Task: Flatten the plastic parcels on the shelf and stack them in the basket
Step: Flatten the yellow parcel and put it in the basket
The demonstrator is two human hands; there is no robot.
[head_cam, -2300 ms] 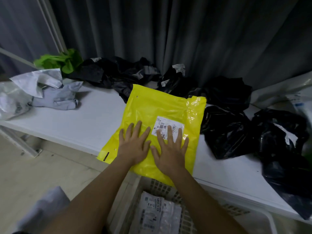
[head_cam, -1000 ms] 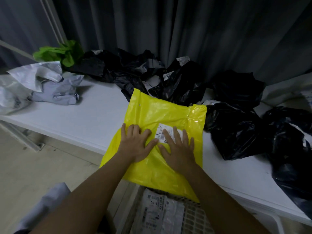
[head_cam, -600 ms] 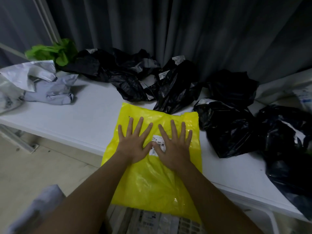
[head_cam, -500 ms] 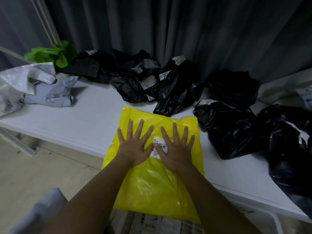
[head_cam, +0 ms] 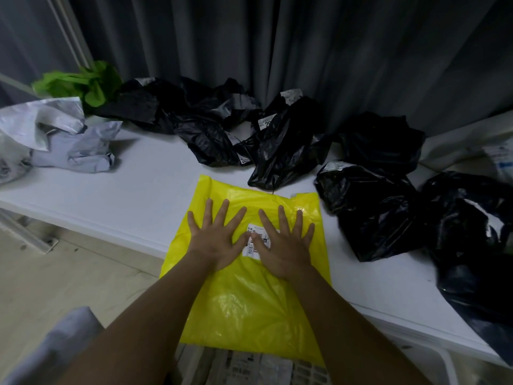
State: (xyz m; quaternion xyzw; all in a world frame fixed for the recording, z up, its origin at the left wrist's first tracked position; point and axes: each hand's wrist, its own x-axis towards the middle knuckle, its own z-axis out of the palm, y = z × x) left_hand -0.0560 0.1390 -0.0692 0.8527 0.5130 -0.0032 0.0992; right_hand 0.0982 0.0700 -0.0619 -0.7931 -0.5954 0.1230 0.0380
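Yellow parcel (head_cam: 249,295): plastic, lying flat under both my palms, its far part on the white shelf (head_cam: 133,201) and its near part hanging over the shelf's front edge.
Left hand (head_cam: 215,240): fingers straight and spread, palm down, pressing the yellow plastic just left of the label.
Right hand (head_cam: 283,245): fingers straight and fanned out, palm down, pressing the parcel and covering the right part of the label; my thumb nearly meets the left thumb.
Label (head_cam: 254,240): white, printed, showing between my two hands; the text is too small to read in full.
Basket (head_cam: 305,370): at 6 o'clock from my hands, below the shelf edge, only a slice of its mesh in view, with a flat printed parcel (head_cam: 255,365) inside, partly under the yellow one's hanging end.
Black parcels (head_cam: 372,207): crumpled, from 11 o'clock round to 3 o'clock of my hands, the nearest just beside the yellow parcel's right corner.
Grey parcels (head_cam: 72,145): crumpled, at 10 o'clock, well apart from my hands.
Green parcel (head_cam: 86,81): bunched up at 10 o'clock, behind the grey ones, against the curtain (head_cam: 277,37).
Curtain: dark grey folds at 12 o'clock, behind the shelf.
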